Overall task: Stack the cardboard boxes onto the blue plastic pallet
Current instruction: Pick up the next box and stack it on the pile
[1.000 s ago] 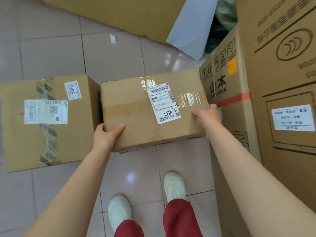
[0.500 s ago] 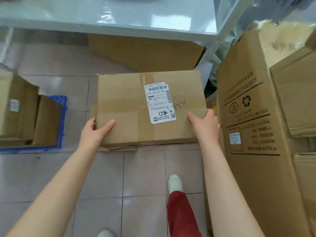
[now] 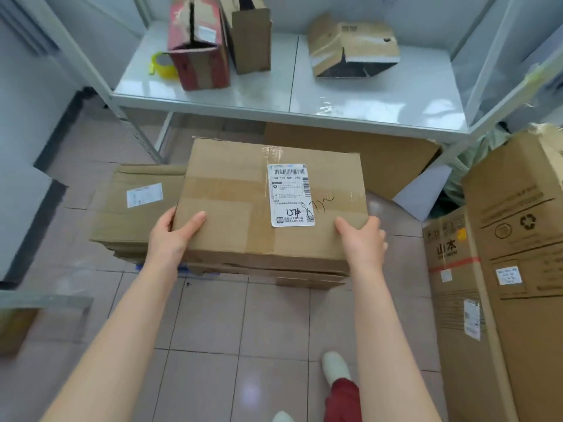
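Left hand and right hand gripping cardboard box ends, blue pallet mostly hidden beneath

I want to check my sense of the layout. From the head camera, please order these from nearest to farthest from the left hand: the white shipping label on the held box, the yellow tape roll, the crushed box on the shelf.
1. White shipping label: on top of the held box, right of the left hand.
2. Yellow tape roll: on the shelf, far left.
3. Crushed box: on the shelf, to the right.
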